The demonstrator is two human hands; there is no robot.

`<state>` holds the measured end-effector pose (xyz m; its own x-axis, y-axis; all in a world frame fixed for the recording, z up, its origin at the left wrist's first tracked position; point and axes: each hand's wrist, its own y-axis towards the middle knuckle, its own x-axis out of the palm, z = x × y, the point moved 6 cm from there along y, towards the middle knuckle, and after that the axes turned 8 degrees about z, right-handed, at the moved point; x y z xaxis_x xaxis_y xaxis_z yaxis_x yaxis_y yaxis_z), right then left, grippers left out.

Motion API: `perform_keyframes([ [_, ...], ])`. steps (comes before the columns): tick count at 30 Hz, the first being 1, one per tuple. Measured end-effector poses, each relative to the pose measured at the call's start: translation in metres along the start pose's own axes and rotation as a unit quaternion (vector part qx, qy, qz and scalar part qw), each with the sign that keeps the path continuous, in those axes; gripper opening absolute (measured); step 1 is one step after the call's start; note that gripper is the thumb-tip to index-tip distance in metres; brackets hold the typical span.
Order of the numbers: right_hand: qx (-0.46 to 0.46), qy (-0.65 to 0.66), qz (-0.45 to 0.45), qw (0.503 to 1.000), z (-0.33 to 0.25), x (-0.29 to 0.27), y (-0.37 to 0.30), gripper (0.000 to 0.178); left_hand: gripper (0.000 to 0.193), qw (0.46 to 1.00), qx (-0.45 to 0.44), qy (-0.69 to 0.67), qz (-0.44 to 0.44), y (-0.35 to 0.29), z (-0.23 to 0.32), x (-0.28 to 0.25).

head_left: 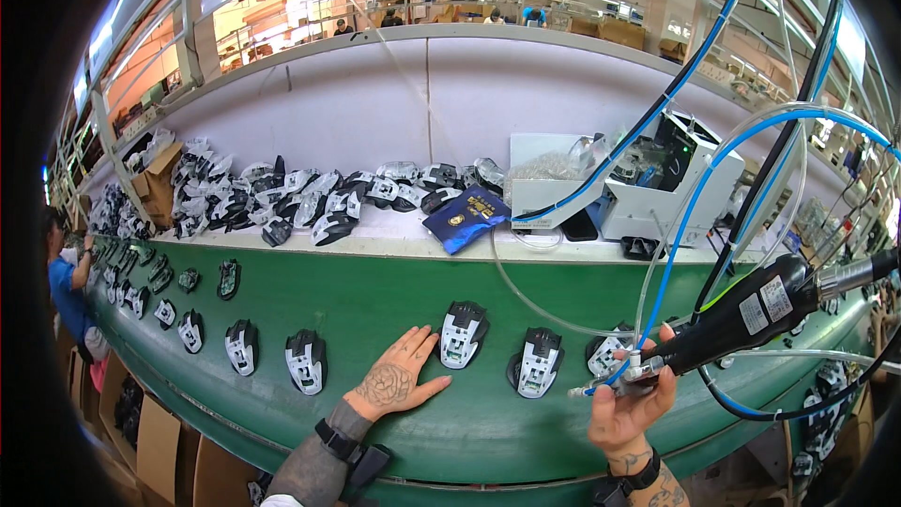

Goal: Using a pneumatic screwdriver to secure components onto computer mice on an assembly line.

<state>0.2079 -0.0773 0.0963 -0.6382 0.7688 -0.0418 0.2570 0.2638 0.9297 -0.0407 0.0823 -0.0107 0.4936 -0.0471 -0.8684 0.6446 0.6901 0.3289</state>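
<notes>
My left hand (396, 376) lies on the green belt, fingers stretched and thumb apart. Its fingertips are at the left edge of a grey-and-black computer mouse housing (463, 330) that stands open, showing green inside. At the right, my right hand (627, 413) grips the front end of a black electric screwdriver (751, 314) with thin blue and clear hoses at its nose. The tool lies slanted, its rear pointing right. Another mouse housing (538, 361) sits between my hands. One more housing (605, 349) is partly hidden behind my right fingers and the hoses.
More mouse housings (305, 361) line the belt (375, 291) to the left. Bagged mouse parts (319, 197) pile on the white shelf behind, beside a blue packet (466, 218) and a white screw feeder (648, 202). Hoses loop at the right. A person (70, 291) stands far left.
</notes>
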Motion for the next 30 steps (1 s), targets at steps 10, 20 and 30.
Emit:
perform_keyframes([
  [10, -0.010, 0.005, 0.002, 1.000, 0.000, -0.004, -0.002, 0.073, 0.070, 0.999, 0.036, -0.011, -0.024, 0.010, 0.007, -0.002],
  [20, -0.008, 0.087, 0.085, 0.993, 0.021, 0.008, 0.013, 0.062, 0.061, 0.997, 0.011, 0.035, -0.072, 0.015, -0.022, 0.024],
  [30, -0.022, 0.112, 0.110, 0.987, 0.005, -0.002, 0.002, 0.067, 0.057, 0.989, 0.113, 0.083, -0.041, 0.013, 0.053, 0.005],
])
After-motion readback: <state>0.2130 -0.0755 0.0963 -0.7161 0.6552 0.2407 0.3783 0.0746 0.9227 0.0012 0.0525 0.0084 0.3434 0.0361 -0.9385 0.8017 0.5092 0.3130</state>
